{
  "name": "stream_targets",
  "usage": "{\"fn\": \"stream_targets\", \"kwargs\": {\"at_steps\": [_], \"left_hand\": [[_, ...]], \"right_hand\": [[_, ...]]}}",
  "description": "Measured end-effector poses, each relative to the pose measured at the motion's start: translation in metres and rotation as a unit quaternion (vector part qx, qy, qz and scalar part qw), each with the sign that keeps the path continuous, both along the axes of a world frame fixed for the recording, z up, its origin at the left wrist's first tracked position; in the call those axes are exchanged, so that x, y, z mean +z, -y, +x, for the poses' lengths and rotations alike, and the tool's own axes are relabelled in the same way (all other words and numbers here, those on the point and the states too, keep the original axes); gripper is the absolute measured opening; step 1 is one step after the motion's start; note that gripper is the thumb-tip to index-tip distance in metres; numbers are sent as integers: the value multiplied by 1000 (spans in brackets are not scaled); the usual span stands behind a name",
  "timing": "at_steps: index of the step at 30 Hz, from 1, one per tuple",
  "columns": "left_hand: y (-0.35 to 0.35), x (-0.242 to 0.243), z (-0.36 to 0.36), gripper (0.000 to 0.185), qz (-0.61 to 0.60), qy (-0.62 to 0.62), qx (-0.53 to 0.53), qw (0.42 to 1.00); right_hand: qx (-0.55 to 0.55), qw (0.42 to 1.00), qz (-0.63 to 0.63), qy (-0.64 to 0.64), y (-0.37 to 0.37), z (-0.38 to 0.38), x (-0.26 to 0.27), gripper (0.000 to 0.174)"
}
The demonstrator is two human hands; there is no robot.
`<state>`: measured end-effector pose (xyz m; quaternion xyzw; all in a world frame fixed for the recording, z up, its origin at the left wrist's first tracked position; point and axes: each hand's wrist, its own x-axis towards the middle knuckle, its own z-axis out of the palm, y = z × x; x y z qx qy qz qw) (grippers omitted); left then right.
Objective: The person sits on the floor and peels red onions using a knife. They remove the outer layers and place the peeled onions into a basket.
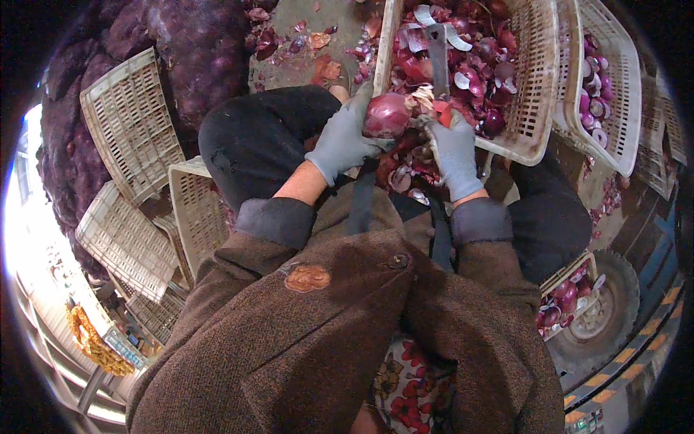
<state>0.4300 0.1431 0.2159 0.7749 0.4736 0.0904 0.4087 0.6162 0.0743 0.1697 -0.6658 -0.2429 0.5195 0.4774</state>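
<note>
My left hand [344, 135], in a grey work glove, holds a red onion [387, 115] with its dry root or neck end turned to the right. Gripped in my gloved right hand [454, 149] is a knife [438, 59] with a red handle, its blade pointing away from me. The knife's handle end is close beside the dry tuft of the onion. Beyond both hands stands a pale plastic crate [528, 87] holding onions, loose skins and cut pieces. Onion scraps [400, 176] lie below my hands, between my legs.
Full mesh sacks of onions [200, 59] are piled at the left, beside several plastic crates [133, 125]. Another crate [607, 92] at the right holds peeled onions [595, 100]. A wheel [602, 304] stands at the lower right. Skins [295, 43] litter the floor ahead.
</note>
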Motion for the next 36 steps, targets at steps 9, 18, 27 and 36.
{"fn": "stream_targets", "kwargs": {"at_steps": [9,18,27,36], "left_hand": [[-1,4,-1,85,-13,-25,-1,1000],[1,4,-1,83,0,-30,-5,1000],[3,5,5,82,14,-46,-12,999],[7,-2,2,86,-8,-24,11,1000]], "right_hand": [[67,992,-6,111,30,21,42,27],[308,856,-95,405,62,8,58,28],[343,830,-145,415,48,7,67,28],[317,856,-122,389,25,4,42,31]]}}
